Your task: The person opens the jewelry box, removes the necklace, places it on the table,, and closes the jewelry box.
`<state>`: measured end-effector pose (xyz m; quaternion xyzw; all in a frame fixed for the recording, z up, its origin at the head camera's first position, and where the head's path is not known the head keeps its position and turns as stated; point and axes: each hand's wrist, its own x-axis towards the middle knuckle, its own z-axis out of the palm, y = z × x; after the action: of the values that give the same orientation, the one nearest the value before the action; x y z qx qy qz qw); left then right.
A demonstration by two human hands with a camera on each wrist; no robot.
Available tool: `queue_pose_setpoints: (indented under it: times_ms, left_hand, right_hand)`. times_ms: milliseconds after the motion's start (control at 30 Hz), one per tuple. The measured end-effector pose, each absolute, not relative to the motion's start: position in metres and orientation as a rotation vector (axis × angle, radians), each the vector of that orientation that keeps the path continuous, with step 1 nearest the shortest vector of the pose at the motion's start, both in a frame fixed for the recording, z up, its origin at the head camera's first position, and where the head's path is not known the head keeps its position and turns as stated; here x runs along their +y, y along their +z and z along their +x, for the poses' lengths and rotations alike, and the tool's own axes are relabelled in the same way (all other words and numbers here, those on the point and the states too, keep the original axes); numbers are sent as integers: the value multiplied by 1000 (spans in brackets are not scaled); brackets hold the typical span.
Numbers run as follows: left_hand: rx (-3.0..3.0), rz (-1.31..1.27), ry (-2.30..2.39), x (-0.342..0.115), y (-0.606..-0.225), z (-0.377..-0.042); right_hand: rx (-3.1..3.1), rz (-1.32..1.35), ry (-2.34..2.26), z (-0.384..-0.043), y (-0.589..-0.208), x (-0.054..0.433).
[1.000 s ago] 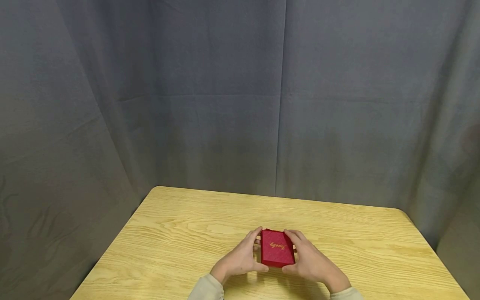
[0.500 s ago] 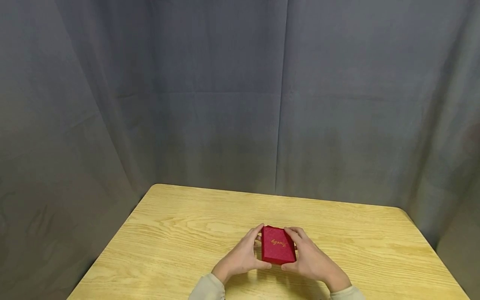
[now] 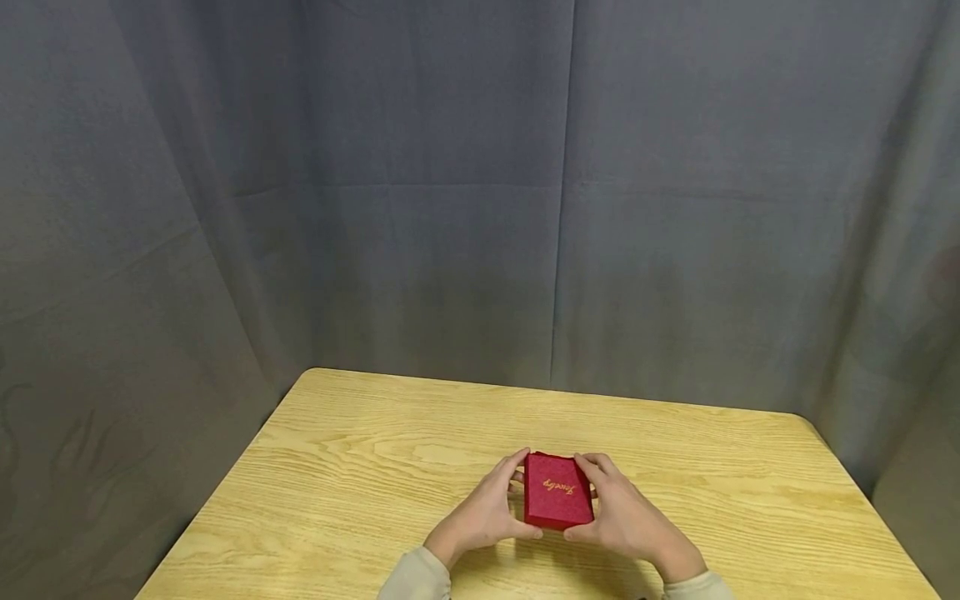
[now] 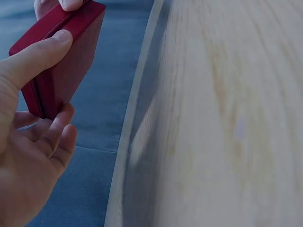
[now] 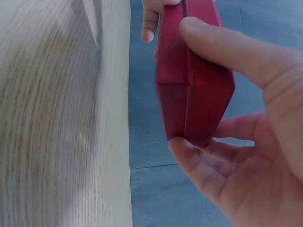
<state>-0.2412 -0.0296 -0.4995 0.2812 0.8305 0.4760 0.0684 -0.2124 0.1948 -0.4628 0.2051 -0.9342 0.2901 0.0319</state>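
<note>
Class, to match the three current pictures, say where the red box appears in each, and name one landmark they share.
Head: red box, low, just right of centre, between left hand and right hand.
Left wrist: red box, upper left.
Right wrist: red box, upper part, right of centre.
Shared landmark: wooden table.

behind, left, right: creased grey curtains (image 3: 435,192) | below: round-cornered wood-grain table (image 3: 360,475)

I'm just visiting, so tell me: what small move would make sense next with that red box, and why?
Perhaps lower the red box gently until it rests flat on the table. Both wrist views seem to show it raised above the wood, its lid shut, with the left hand and right hand gripping opposite sides, so an even descent looks manageable.
</note>
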Motion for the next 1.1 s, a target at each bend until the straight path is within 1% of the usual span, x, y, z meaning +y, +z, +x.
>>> queue_pose_setpoints:
  times_ms: [200, 433, 867, 1100]
  left_hand:
    - [2481, 854, 1452, -29, -498, -241]
    - [2441, 775, 1464, -28, -498, -238]
    - [2448, 725, 1478, -27, -497, -238]
    - [2421, 750, 1490, -27, -497, -239]
  right_hand:
    - [-2889, 656, 922, -213, -461, 197]
    - [-2886, 673, 923, -214, -461, 198]
    - [-2837, 667, 989, -213, -461, 198]
    - [-2849, 672, 974, -213, -462, 198]
